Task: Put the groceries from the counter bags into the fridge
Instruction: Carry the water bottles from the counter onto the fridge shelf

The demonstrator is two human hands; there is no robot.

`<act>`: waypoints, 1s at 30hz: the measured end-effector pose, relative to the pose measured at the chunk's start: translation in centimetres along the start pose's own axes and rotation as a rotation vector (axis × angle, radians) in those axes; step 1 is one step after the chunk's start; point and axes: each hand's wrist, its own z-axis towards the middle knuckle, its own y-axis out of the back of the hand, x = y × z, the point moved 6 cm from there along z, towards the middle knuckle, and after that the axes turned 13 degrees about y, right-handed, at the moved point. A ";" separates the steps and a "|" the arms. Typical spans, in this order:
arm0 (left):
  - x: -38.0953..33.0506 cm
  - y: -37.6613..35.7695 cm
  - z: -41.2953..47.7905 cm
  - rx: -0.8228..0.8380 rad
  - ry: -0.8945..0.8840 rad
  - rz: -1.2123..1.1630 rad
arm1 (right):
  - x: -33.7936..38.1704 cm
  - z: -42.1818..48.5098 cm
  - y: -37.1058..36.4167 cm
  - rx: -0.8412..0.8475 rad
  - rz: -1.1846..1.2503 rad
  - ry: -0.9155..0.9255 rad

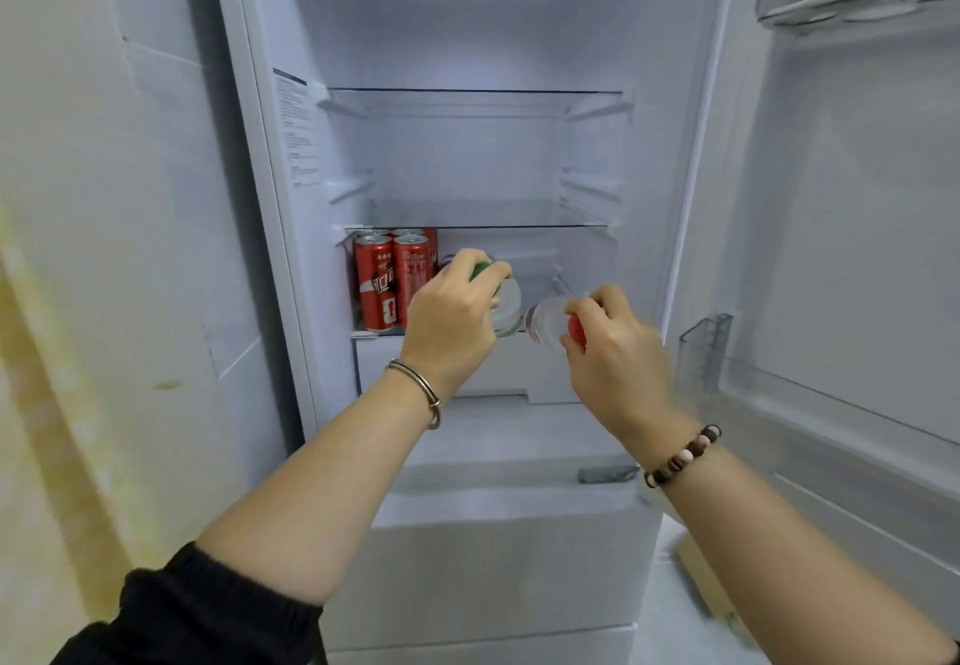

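The fridge (675,227) stands open in front of me. My left hand (452,316) grips the top of a clear bottle with a green cap (511,300) at the lowest shelf, just right of several red cola cans (390,279). My right hand (613,352) grips a second clear bottle by its red cap (545,321), tilted with its base pointing into the same shelf. The two bottles are close together, nearly touching. Both caps are mostly hidden by my fingers.
Two glass shelves (475,92) above hold nothing. A white drawer (478,368) sits under the can shelf. The open door (857,248) with its clear bins (706,347) stands at the right, a pale wall at the left.
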 end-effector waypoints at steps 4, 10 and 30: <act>2.4 -3.6 1.6 -0.042 0.008 -0.036 | -1.7 0.9 -3.0 -0.093 -0.029 -0.030; 4.2 -10.3 3.2 -0.059 0.038 -0.042 | -5.3 1.9 -8.6 -0.162 -0.051 -0.145; 11.0 -22.4 5.1 0.159 0.013 -0.051 | -12.7 0.0 -21.6 0.135 -0.019 -0.564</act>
